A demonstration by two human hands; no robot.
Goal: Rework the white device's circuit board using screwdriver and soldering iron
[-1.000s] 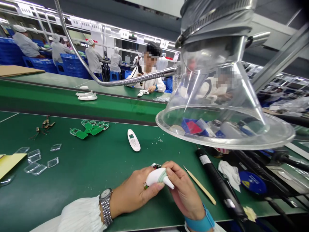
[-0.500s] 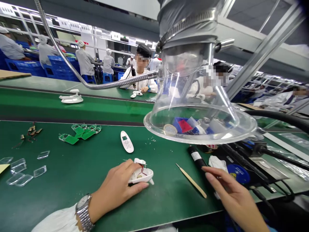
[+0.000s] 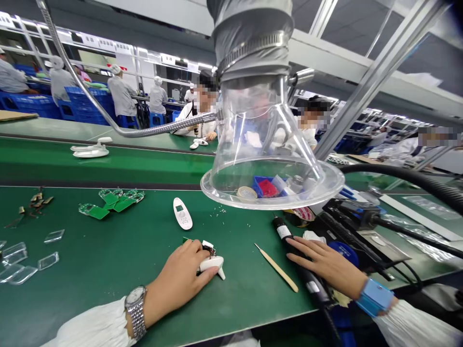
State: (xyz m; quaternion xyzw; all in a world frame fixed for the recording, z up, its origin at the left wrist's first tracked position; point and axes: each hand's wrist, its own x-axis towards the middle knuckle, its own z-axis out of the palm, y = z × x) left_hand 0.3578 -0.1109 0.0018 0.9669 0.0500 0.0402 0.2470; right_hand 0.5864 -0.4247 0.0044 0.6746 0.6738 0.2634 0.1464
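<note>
Left hand (image 3: 181, 279): my fingers pinch white housing (image 3: 211, 263)
Right hand (image 3: 318, 264): fingers extended, loosely touching black driver (image 3: 283, 232)
White cover (image 3: 183, 214): housing's 11 o'clock

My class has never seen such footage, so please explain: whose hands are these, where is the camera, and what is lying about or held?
No robot here: these are a person's bare hands. One camera on that person's head takes every picture, looking forward and down. On the green bench lie circuit boards, clear pieces, a white cover and a wooden stick, with a clear hood above. The left hand holds a white housing; the right hand rests its fingers on a black tool.
</note>
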